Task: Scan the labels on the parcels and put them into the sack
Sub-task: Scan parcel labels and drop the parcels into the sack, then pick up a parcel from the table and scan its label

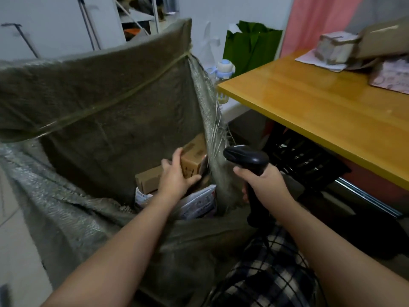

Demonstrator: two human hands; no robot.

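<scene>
The biggest thing by far is the sack [99,103]. It's a grey-green woven one that takes up everything from 7 to 12 o'clock. Its mouth gapes open, the back wall stands up, a pale strap line runs diagonally across it, and the right edge is frayed.

Next is the yellow wooden counter [321,107], running from 1 to 4 o'clock. A few more parcels [334,48] sit at its far end around 2 o'clock, taped cardboard and pretty blurry. A green bag [250,47] leans on the wall near 12 to 1 o'clock. A pale blue bottle [223,69] stands just below it, by the counter's corner.

Down in the sack, about dead centre, there's a small pile. A plain carton [148,180] lies flat and a white printed mailer [199,202] sits nearer the person. A brown box [194,158] lies tilted on top, cardboard with dark print on its side.

The left hand [174,176] has that box, with fingers curled over its upper left edge and the thumb along the near corner. The right hand [263,182] is at 4 o'clock from the box, outside the sack. Its fingers are wrapped round the handle of a black scanner [247,158], whose head is up and aimed at roughly 10 o'clock.
</scene>
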